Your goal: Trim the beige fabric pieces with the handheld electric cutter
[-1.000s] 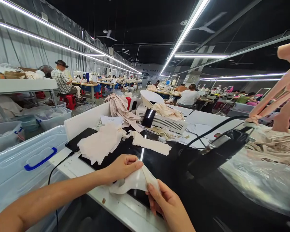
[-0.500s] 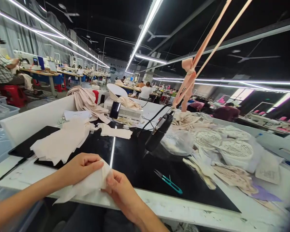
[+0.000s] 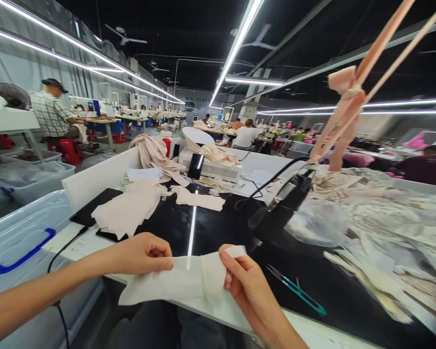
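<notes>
A thin off-white fabric piece (image 3: 189, 281) is stretched between my two hands over the front edge of the table. My left hand (image 3: 148, 254) pinches its upper left part between thumb and fingers. At the right end, my right hand (image 3: 240, 271) grips it, with a corner sticking up past the thumb. A seam or fold runs down the cloth near the right hand. Teal thread snips (image 3: 298, 291) lie on the black board (image 3: 167, 218) to the right. Above the board a black handheld tool (image 3: 287, 198) hangs from peach fabric strips (image 3: 345, 111).
Stacked cream fabric pieces (image 3: 131, 203) lie at the left, beside a black tablet (image 3: 94, 208). A phone (image 3: 195, 166) leans against a white box (image 3: 221, 167). Fabric heaps (image 3: 392, 218) and a plastic bag (image 3: 316, 223) are at the right. A clear bin (image 3: 22, 252) stands left; a person (image 3: 54, 114) sits beyond.
My hands have moved apart, spreading the fabric that was bunched between them. The camera view has turned left, so the table things appear farther right.
</notes>
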The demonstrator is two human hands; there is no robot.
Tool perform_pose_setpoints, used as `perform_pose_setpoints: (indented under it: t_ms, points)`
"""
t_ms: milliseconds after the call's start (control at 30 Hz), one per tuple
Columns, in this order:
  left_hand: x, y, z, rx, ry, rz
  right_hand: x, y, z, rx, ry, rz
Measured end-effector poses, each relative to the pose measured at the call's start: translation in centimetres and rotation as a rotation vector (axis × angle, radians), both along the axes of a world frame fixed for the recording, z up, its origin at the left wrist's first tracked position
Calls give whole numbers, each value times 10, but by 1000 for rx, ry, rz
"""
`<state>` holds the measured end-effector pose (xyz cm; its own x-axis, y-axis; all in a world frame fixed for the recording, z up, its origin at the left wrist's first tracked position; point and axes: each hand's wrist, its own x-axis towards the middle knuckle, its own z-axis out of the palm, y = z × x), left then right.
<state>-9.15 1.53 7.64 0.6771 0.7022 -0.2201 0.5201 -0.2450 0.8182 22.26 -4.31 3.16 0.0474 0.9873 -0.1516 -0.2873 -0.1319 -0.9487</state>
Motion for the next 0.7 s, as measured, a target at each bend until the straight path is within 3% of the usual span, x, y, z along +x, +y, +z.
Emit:
perform_pose_setpoints:
  t_ms: [167, 400, 467, 567, 633, 700]
  points:
    - [-2, 23, -8, 291, 215, 91, 15, 41, -8, 62, -363, 27]
    - [23, 53, -33, 691, 311, 171, 17, 103, -10, 259, -826, 87]
    - [35, 55, -41, 776, 274, 104, 22, 117, -14, 357, -941, 80]
    - [54, 55, -57, 956, 154, -109, 34, 132, -23, 494, -1095, 32]
    - [63, 56, -70, 1073, 71, -228, 41, 134, -30, 573, -1179, -9]
    - [67, 56, -81, 1099, 20, -265, 47, 126, -34, 656, -1242, -25]
